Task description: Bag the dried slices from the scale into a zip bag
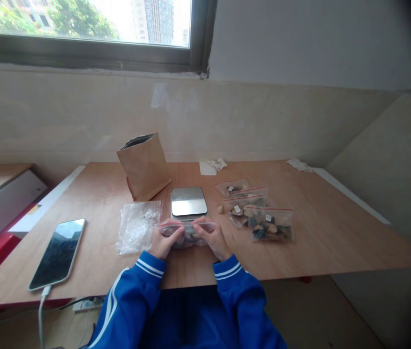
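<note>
A clear zip bag [190, 238] with a red-edged top and brownish pieces inside lies at the table's near edge. My left hand [165, 241] pinches its red strip on the left side. On the right side of the same strip, my right hand [213, 236] grips with thumb and fingers. Just beyond the bag sits a flat scale [189, 200] with a shiny metal plate. Left of my left hand lies a stack of clear zip bags [139, 228]. Several filled zip bags [273, 225] with small white labels overlap to the right, near a small tan piece [220, 209].
An upright brown paper bag [145, 167], its top open, stands behind the clear bags. A phone [58, 254] with a charging cable [41, 315] lies at the left edge. Crumpled tissue [218, 164] and a white paper [207, 168] lie by the wall.
</note>
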A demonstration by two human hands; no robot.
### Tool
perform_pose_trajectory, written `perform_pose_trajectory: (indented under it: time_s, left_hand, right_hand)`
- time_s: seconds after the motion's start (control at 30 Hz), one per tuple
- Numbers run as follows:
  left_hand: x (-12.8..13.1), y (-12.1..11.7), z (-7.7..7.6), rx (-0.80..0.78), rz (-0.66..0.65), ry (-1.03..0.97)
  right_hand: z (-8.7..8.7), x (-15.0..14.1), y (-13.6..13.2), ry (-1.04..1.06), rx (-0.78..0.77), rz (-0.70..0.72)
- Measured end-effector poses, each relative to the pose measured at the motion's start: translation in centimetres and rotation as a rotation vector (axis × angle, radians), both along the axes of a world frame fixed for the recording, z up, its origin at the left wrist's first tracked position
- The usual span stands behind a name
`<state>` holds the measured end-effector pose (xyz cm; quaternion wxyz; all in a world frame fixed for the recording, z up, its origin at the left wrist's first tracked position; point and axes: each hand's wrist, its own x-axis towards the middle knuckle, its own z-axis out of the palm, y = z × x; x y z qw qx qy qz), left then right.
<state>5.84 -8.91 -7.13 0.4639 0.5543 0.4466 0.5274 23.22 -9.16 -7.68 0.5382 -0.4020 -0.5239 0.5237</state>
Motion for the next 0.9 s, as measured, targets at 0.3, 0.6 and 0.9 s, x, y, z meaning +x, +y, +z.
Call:
perform_pose_trajectory:
  time_s: [0.3, 0.6, 0.9]
  left_hand:
    - [0.4, -0.1, -0.6, -0.007, -0.030, -0.047]
    - [0.6, -0.5, 0.1, 0.059, 0.090, -0.005]
    - [-0.4, -0.3, 2.7, -0.036, 0.027, -0.020]
  right_hand:
    - [-0.7, -0.5, 0.2, -0.108, 0.125, -0.066]
    - [0.4, -2.0, -0.6, -0.126, 0.189, -0.179]
    - [2.9, 1.3, 0.5, -0.117, 0.218, -0.245]
